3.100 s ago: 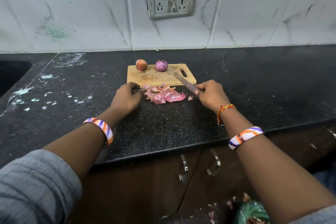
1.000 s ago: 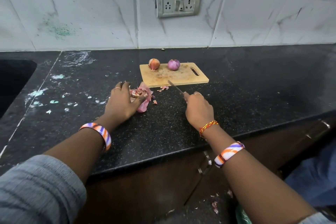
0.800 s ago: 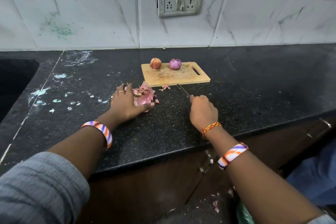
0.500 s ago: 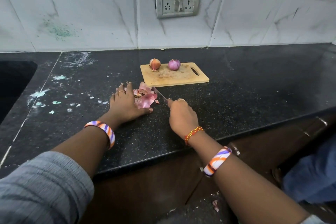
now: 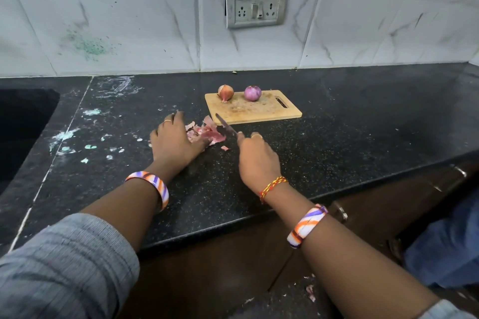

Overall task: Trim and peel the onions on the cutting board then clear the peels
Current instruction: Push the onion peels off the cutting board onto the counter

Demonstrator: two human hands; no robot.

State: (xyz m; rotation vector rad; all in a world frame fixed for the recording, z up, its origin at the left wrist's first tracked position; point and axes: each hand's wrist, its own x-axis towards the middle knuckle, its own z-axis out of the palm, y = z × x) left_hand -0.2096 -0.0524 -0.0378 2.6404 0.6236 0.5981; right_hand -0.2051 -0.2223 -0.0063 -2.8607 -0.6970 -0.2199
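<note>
Head view: we see the left hand (image 5: 174, 144) flat on the black counter (image 5: 337, 142), fingers straight and slightly apart, touching the left side of the pink peel pile (image 5: 206, 133). The right hand (image 5: 258, 160) has its fingers curled round the knife (image 5: 226, 125) handle; the blade lies against the pile's right side. One stray peel scrap (image 5: 224, 148) lies just beside. On the cutting board (image 5: 261, 111), at its far edge, sit an unpeeled onion (image 5: 225, 92) and a peeled purple onion (image 5: 252, 93).
</note>
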